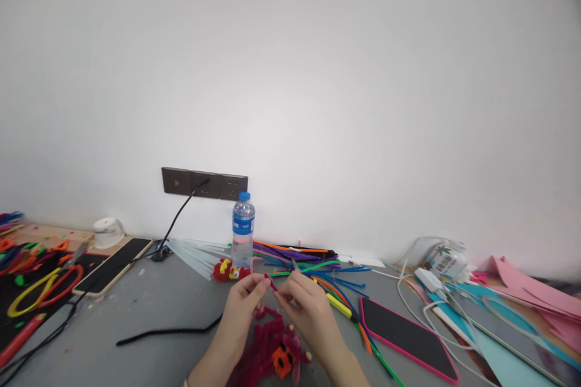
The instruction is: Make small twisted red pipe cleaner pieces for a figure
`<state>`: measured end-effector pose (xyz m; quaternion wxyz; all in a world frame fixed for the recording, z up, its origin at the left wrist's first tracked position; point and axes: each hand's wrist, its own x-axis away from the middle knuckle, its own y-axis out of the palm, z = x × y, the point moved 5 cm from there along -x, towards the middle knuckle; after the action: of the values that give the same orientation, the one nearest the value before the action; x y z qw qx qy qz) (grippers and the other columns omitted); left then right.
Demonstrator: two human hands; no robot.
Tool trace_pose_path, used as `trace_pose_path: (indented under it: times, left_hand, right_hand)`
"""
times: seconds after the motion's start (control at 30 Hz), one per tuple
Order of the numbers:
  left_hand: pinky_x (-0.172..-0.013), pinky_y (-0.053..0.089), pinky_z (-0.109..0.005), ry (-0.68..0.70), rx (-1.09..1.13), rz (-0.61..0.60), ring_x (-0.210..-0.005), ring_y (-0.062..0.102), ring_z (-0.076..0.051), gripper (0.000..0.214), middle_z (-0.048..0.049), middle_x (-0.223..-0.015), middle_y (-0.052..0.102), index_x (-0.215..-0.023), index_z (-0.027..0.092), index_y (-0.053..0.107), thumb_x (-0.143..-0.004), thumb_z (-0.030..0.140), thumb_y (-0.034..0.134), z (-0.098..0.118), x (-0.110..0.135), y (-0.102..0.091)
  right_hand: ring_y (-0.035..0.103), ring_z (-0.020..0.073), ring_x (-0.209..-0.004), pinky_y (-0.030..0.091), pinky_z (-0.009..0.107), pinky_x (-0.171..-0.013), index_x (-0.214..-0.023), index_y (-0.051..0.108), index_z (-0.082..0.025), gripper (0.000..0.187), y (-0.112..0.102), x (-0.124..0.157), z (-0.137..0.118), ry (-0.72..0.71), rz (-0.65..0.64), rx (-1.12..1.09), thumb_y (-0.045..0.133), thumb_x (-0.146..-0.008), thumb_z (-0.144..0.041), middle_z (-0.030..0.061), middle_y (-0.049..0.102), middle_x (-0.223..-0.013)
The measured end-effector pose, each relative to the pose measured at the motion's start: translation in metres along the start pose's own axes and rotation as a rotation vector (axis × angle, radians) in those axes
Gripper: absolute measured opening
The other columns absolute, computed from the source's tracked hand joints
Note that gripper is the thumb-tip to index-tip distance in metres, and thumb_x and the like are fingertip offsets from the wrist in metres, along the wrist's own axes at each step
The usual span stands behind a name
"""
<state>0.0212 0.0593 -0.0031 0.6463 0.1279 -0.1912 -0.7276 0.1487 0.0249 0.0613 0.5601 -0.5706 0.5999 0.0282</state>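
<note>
My left hand pinches a short magenta pipe cleaner between thumb and fingers. The fingers of my right hand close on its other end, just to the right. A grey pointed metal tip shows above the right hand; whether that hand holds it I cannot tell. Below my hands lies a fuzzy magenta pipe-cleaner figure with an orange piece bearing black spots. By my left wrist a black pipe cleaner lies on the grey table.
Behind my hands stand a water bottle and a small red-and-yellow figure. Coloured pipe cleaners spread rightward, near a yellow pen and a pink-edged phone. Scissors and another phone lie left.
</note>
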Motion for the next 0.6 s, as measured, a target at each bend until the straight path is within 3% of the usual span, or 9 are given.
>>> trace_pose_path:
  times: [0.3,0.6]
  left_hand:
    - [-0.045,0.020,-0.021,0.041,-0.054,-0.067,-0.045,0.027,-0.006,0.041,0.0099,-0.045,0.037,-0.062,0.015,0.056,-0.066,0.050,0.077,0.005,0.000,0.002]
    - [-0.046,0.023,-0.020,-0.034,-0.005,-0.098,-0.046,0.027,-0.006,0.041,0.0094,-0.047,0.039,-0.062,0.015,0.057,-0.060,0.047,0.082,0.002,0.004,0.006]
  right_hand:
    - [0.047,0.0147,-0.059,0.034,0.026,-0.056,-0.070,0.057,-0.022,0.020,0.006,0.003,0.004,0.083,-0.045,-0.121,0.053,-0.089,-0.018,-0.0002,0.051,-0.066]
    - [0.046,0.0130,-0.056,0.034,0.024,-0.053,-0.070,0.057,-0.021,0.015,-0.002,0.000,0.010,0.229,-0.060,-0.317,0.059,-0.084,-0.018,-0.0022,0.051,-0.065]
